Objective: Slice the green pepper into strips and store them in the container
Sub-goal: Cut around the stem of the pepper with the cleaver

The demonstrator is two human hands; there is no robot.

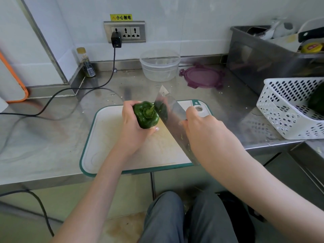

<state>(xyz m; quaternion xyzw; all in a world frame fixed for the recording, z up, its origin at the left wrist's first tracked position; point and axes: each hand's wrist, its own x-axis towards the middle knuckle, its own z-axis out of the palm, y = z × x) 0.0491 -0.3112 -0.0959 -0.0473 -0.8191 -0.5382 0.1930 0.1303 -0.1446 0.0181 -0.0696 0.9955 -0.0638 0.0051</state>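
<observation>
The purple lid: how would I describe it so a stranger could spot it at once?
Start at the steel counter and look toward the back wall, behind the white cutting board with a teal rim. There a round clear plastic container stands open; the flat purple lid lies just right of it, the only purple thing, with clip tabs around its edge.

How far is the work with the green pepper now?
Set out: the clear container stands open, its purple lid beside it. In hand: the left hand holds the whole green pepper over the cutting board; the right hand holds the cleaver against it. Left: slicing and storing; no strips are visible.
</observation>
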